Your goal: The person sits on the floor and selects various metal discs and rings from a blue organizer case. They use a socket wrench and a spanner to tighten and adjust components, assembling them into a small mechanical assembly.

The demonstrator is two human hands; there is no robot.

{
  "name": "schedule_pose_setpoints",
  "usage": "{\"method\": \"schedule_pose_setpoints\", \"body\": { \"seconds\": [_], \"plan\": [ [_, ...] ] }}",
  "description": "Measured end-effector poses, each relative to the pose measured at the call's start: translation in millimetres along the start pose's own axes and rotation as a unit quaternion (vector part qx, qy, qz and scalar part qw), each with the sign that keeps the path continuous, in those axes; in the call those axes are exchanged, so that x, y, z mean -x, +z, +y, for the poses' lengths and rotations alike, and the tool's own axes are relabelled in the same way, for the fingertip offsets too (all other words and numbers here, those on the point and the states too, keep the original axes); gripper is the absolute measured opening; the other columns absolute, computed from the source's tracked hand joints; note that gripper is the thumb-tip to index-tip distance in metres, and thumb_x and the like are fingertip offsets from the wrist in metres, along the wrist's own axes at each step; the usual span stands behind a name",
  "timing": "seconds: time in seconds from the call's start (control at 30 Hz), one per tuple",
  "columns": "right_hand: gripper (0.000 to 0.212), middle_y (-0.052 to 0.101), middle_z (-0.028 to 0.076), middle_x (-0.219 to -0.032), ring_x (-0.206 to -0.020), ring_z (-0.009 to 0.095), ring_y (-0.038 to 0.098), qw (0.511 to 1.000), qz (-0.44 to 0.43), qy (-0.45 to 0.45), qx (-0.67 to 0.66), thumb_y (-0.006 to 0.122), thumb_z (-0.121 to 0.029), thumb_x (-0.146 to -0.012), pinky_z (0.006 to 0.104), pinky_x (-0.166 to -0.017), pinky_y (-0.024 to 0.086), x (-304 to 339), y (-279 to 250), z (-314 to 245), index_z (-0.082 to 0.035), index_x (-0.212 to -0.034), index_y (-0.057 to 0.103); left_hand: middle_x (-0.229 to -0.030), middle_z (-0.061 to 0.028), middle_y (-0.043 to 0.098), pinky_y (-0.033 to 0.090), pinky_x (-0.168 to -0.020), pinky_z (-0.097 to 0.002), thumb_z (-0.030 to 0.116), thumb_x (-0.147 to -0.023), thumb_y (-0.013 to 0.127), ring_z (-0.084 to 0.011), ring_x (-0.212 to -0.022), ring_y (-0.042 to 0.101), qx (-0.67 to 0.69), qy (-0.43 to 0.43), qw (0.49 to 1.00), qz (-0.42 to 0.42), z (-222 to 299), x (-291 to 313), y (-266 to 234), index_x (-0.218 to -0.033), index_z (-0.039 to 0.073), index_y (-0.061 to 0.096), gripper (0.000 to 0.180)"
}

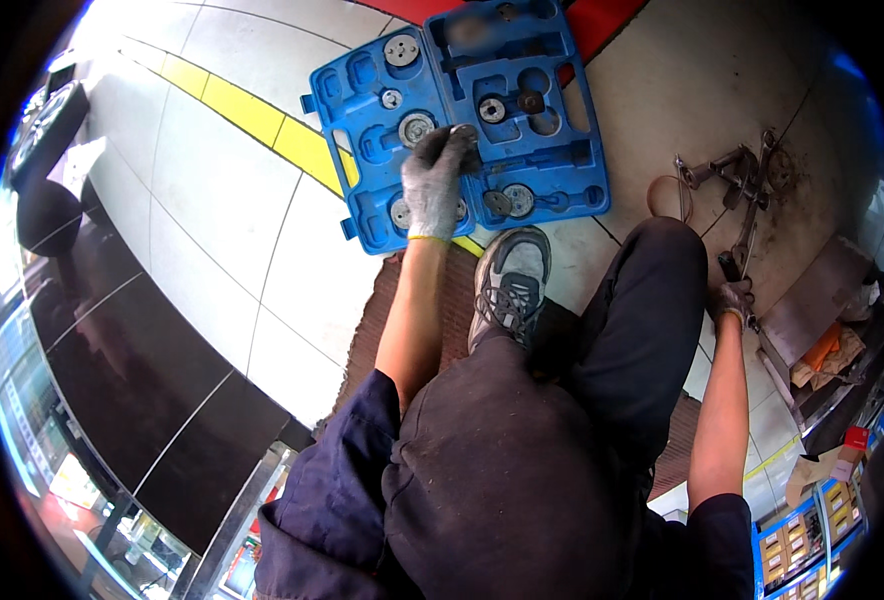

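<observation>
A blue moulded tool case [580,195] lies open on the floor in front of me, with round metal discs [402,50] of several sizes in its recesses. Over its middle, near the hinge, is my left hand [432,190] in a grey glove with dark fingers. Its fingers are closed on a small dark round metal piece, partly hidden by them. Far to the right, my gloved right hand [730,298] is low by the floor, closed around a metal tool with a dark handle [728,264]; the fingers hide much of the grip.
Metal tools [742,180] and a thin brown ring [670,198] lie on the stained floor at right. My shoe [512,285] rests just below the case, beside a brown mat [362,345]. An open box [822,345] with rags stands at the right; a yellow stripe [242,118] crosses the tiles.
</observation>
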State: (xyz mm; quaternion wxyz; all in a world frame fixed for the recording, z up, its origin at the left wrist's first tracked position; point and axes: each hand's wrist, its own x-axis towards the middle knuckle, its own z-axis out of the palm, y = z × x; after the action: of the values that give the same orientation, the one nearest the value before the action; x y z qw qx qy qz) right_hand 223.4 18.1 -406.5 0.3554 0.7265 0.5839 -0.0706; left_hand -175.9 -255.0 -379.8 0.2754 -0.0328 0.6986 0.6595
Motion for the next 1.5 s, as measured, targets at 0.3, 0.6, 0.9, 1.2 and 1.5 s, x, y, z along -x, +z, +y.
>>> {"method": "schedule_pose_setpoints", "body": {
  "seconds": [0.3, 0.6, 0.9, 1.2, 1.5],
  "plan": [
    [0.098, 0.040, 0.030, -0.147, -0.132, 0.046, 0.047, 1.000, 0.018, -0.012, -0.020, 0.075, -0.046, -0.077, 0.0533, -0.105, 0.043, -17.7, 13.0, 13.8, -0.002, -0.148, 0.024, -0.094, -0.0086, 0.073, 0.051, -0.066, -0.0246, 0.026, -0.093, 0.071, -0.0115, -0.074, 0.063, -0.144, 0.052, 0.979, 0.138, 14.8, -10.5, -68.5, -0.112, -0.003, 0.070, 0.034],
    [0.075, 0.040, 0.031, -0.145, -0.133, 0.048, 0.045, 0.999, 0.029, -0.012, -0.041, 0.062, -0.034, -0.084, 0.0549, -0.107, 0.041, -12.9, 11.2, 8.7, -0.004, -0.144, 0.028, -0.083, -0.0050, 0.067, 0.048, -0.057, -0.0235, 0.021, -0.093, 0.072, -0.0108, -0.064, 0.057, -0.024, 0.041, 0.974, 0.222, 28.1, -5.6, -123.4, -0.108, -0.003, 0.068, 0.028],
    [0.076, 0.040, 0.033, -0.143, -0.132, 0.048, 0.046, 0.998, 0.059, -0.016, -0.005, 0.061, -0.034, -0.085, 0.0553, -0.105, 0.042, -13.3, 15.9, 6.7, -0.004, -0.144, 0.025, -0.094, -0.0085, 0.070, 0.050, -0.060, -0.0251, 0.024, -0.093, 0.070, -0.0110, -0.068, 0.060, -0.085, -0.013, 0.982, 0.168, -2.7, 23.4, -111.2, -0.114, -0.004, 0.068, 0.034],
    [0.070, 0.042, 0.029, -0.144, -0.132, 0.047, 0.046, 0.998, 0.058, -0.001, -0.029, 0.058, -0.037, -0.086, 0.0541, -0.106, 0.041, -31.9, 21.7, 20.1, -0.007, -0.143, 0.030, -0.096, -0.0086, 0.071, 0.051, -0.068, -0.0268, 0.023, -0.093, 0.070, -0.0123, -0.075, 0.062, -0.081, -0.002, 0.980, 0.182, -13.1, 28.8, -93.9, -0.113, -0.002, 0.069, 0.032],
    [0.094, 0.041, 0.027, -0.144, -0.134, 0.044, 0.045, 1.000, 0.015, 0.003, -0.013, 0.077, -0.046, -0.075, 0.0511, -0.109, 0.040, -8.5, 4.7, 4.8, -0.004, -0.143, 0.028, -0.086, -0.0072, 0.070, 0.048, -0.060, -0.0267, 0.029, -0.090, 0.073, -0.0121, -0.064, 0.057, -0.265, -0.032, 0.940, 0.212, -21.9, 49.3, -162.7, -0.111, -0.002, 0.070, 0.037]
  ]
}}
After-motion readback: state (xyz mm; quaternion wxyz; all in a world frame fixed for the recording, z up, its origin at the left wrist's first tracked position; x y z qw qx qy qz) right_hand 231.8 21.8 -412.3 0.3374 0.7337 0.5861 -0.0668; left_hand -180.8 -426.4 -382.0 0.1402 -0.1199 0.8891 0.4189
